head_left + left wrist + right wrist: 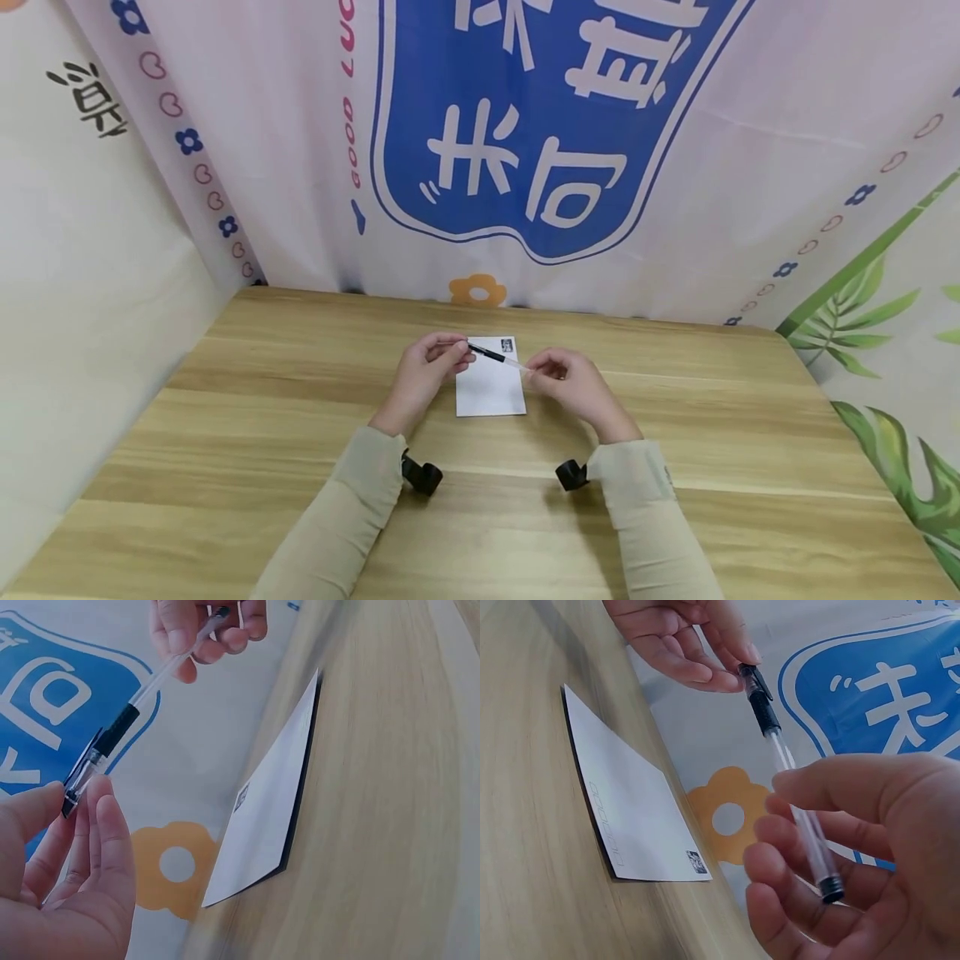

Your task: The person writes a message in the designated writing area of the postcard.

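A clear-barrelled pen [491, 354] with a black section and a clipped cap is held aslant above the card by both hands. My left hand [429, 364] pinches the capped end between thumb and fingertips; the clip [82, 761] shows in the left wrist view. On the other side, my right hand [573, 383] grips the clear barrel [814, 840], its black end plug lying over the curled fingers. Beneath the pen, a white card [487, 393] lies flat on the table, with a small dark stamp-like print [696, 862] in one corner and a faint row of boxes along one edge.
The wood-grain table [300, 358] reaches back to a hanging cloth [300, 167] with a blue emblem and an orange flower. Black wrist cameras [422, 477] sit on both sleeves. Leaf-patterned cloth [862, 317] hangs at the right.
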`<state>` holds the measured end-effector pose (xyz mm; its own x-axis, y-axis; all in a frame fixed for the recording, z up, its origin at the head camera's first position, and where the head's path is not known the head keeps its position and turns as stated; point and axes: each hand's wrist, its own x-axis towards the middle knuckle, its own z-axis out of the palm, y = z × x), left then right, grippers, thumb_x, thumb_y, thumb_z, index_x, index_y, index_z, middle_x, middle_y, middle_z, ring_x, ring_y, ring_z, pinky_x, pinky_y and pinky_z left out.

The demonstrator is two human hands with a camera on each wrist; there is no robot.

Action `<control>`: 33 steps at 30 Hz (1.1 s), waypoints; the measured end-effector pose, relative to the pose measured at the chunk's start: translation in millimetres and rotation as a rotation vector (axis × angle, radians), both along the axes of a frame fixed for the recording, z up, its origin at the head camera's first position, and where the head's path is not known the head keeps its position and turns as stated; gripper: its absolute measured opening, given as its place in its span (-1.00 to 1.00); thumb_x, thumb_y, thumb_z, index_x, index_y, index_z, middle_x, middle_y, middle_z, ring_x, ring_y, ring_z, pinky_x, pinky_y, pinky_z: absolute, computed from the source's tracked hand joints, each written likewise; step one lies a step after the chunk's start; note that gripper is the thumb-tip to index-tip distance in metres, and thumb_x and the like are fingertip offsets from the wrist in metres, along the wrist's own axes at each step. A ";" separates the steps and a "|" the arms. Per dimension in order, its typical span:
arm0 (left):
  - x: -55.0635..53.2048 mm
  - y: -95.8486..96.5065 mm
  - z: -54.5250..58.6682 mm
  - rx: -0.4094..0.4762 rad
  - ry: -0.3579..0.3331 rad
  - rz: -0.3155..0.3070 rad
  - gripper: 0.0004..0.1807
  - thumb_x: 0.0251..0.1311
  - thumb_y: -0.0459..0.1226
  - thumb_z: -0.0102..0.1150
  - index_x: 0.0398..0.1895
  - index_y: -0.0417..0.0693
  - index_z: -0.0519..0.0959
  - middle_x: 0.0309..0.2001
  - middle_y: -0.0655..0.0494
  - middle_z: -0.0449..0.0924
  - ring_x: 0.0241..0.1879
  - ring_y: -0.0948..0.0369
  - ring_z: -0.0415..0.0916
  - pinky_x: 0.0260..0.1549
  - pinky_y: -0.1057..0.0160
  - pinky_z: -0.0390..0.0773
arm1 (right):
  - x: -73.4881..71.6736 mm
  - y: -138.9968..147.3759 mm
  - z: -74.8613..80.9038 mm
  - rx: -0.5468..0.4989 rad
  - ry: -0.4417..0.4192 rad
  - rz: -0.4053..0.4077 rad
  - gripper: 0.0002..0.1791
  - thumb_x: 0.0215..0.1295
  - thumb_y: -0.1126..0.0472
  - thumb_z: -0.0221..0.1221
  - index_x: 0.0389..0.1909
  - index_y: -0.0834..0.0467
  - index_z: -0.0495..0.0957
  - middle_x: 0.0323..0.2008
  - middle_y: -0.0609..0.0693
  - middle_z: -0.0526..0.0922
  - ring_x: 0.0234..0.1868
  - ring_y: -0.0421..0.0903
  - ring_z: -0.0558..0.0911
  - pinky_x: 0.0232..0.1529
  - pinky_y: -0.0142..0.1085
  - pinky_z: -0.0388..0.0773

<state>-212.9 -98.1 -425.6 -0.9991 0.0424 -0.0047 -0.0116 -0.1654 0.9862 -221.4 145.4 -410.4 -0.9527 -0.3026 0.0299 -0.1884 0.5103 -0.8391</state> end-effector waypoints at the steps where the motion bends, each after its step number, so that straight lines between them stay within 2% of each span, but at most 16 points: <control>1: -0.1 0.4 -0.6 -0.001 -0.002 0.005 -0.65 0.46 -0.36 0.13 0.16 -0.46 0.48 0.08 -0.47 0.54 -0.15 0.23 0.68 -0.01 0.25 0.65 | -0.2 0.9 -0.6 -0.019 -0.004 -0.002 -0.83 0.31 0.27 0.31 -0.15 0.28 0.69 -0.34 0.02 0.65 -0.30 -0.05 0.54 -0.24 -0.23 0.48; 7: -0.4 0.9 -2.0 -0.001 -0.006 0.032 -0.67 0.46 -0.33 0.14 0.13 -0.44 0.49 0.00 -0.39 0.61 -0.20 0.25 0.68 -0.06 0.28 0.66 | -1.1 3.5 -1.6 -0.154 -0.040 -0.024 -0.82 0.30 0.21 0.33 -0.16 0.23 0.70 -0.35 -0.01 0.67 -0.32 -0.09 0.59 -0.26 -0.27 0.56; 11: 0.5 1.5 -2.5 -0.004 -0.017 0.021 -0.70 0.47 -0.31 0.14 0.09 -0.40 0.52 -0.02 -0.34 0.62 -0.19 0.23 0.68 -0.06 0.28 0.66 | -0.4 5.0 -2.7 -0.291 -0.067 -0.044 -0.77 0.32 0.23 0.32 -0.11 0.31 0.68 -0.32 0.04 0.71 -0.29 -0.07 0.67 -0.17 -0.25 0.65; 13: 1.0 1.9 -2.3 -0.003 -0.023 0.017 -0.71 0.47 -0.31 0.14 0.07 -0.38 0.53 -0.02 -0.33 0.62 -0.18 0.22 0.68 -0.05 0.29 0.66 | -0.2 4.7 -3.1 -0.355 -0.075 -0.052 -0.74 0.32 0.25 0.32 -0.08 0.35 0.66 -0.28 0.13 0.72 -0.29 -0.06 0.70 -0.14 -0.24 0.67; 16: 1.0 2.1 -1.1 -0.001 -0.025 0.011 -0.71 0.47 -0.29 0.14 0.07 -0.37 0.54 -0.01 -0.31 0.62 -0.15 0.20 0.68 -0.04 0.29 0.65 | 0.3 2.3 -2.2 -0.425 -0.076 -0.070 -0.71 0.34 0.23 0.32 -0.06 0.36 0.64 -0.24 0.18 0.71 -0.30 -0.08 0.69 -0.15 -0.27 0.68; 19: 1.2 2.6 1.5 0.000 -0.025 0.003 -0.69 0.47 -0.28 0.14 0.09 -0.37 0.53 -0.01 -0.32 0.61 -0.14 0.19 0.67 -0.02 0.28 0.65 | 1.9 -1.5 0.2 -0.484 -0.067 -0.089 -0.73 0.34 0.22 0.33 -0.08 0.33 0.63 -0.28 0.14 0.71 -0.34 -0.12 0.65 -0.20 -0.30 0.67; 25: 2.4 5.8 3.5 -0.002 -0.026 -0.029 -0.68 0.48 -0.29 0.12 0.11 -0.39 0.51 0.08 -0.47 0.53 -0.14 0.20 0.67 -0.01 0.28 0.64 | 3.2 -9.2 -3.6 -0.565 -0.032 -0.094 -0.72 0.33 0.22 0.35 -0.08 0.35 0.64 -0.30 0.03 0.71 -0.36 -0.13 0.64 -0.19 -0.26 0.67; 29: 2.9 9.3 4.3 -0.004 -0.021 -0.037 -0.68 0.47 -0.30 0.13 0.10 -0.41 0.50 0.07 -0.48 0.53 -0.15 0.20 0.67 -0.01 0.28 0.64 | 1.4 -13.6 -8.3 -0.598 0.014 -0.082 -0.66 0.33 0.23 0.35 -0.05 0.43 0.63 -0.31 -0.01 0.75 -0.37 -0.14 0.65 -0.21 -0.28 0.67; 33: 4.9 12.6 6.3 -0.026 -0.014 -0.034 -0.70 0.47 -0.31 0.13 0.09 -0.41 0.51 0.05 -0.46 0.55 -0.17 0.21 0.67 -0.04 0.28 0.65 | 1.6 -16.5 -12.1 -0.600 0.035 -0.077 -0.68 0.32 0.23 0.35 -0.07 0.42 0.64 -0.34 -0.01 0.76 -0.38 -0.13 0.64 -0.23 -0.29 0.66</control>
